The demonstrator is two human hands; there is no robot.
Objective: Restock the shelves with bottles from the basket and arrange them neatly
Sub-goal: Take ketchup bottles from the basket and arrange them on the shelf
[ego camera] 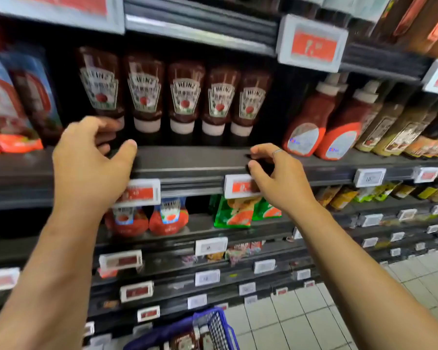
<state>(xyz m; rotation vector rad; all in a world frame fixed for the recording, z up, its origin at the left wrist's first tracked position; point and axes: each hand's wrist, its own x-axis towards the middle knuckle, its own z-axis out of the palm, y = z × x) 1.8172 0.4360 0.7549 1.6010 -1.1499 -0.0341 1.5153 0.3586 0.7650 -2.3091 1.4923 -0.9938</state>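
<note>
Five Heinz bottles stand cap-down in a row on the shelf (187,157), labels facing out. The leftmost bottle (100,82) is the reference point.

Left hand (91,160): raised to the base of the leftmost bottle. Fingers curl at its white cap; the thumb lies apart on the shelf lip. The view does not settle whether the fingers grip the cap or only touch it.

Right hand (276,173): well right of the leftmost bottle, beyond the fifth bottle (250,102). Fingers loosely curled, holding nothing, fingertips at the shelf lip just above a price tag (234,186). A ring shows on one finger.

Basket (218,327): blue, far below the leftmost bottle at the lower frame edge, with dark bottles inside.

Farther right of the row stand two red squeeze bottles (311,117).
</note>
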